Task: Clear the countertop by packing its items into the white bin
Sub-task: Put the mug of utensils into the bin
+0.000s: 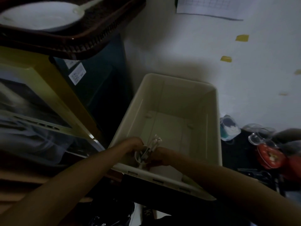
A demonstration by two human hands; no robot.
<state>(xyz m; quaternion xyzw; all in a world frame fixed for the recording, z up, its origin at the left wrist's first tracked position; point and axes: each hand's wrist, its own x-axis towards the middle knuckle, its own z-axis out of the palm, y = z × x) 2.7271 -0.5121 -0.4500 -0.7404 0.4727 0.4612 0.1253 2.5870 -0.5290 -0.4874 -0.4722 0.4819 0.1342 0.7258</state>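
We've got left hand point(135, 144) and right hand point(158, 156) gripping coiled white cable point(149, 150) (plugs up) inside white bin point(211, 121).

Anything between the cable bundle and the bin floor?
Nothing visible. Both the left hand and right hand hold the white cable bundle inside the near end of the white bin; the floor that shows below and beyond it looks bare.

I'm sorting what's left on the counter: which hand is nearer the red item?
Right. The right hand holds the white cable over the bin, on the red item's side; the left hand is farther away.
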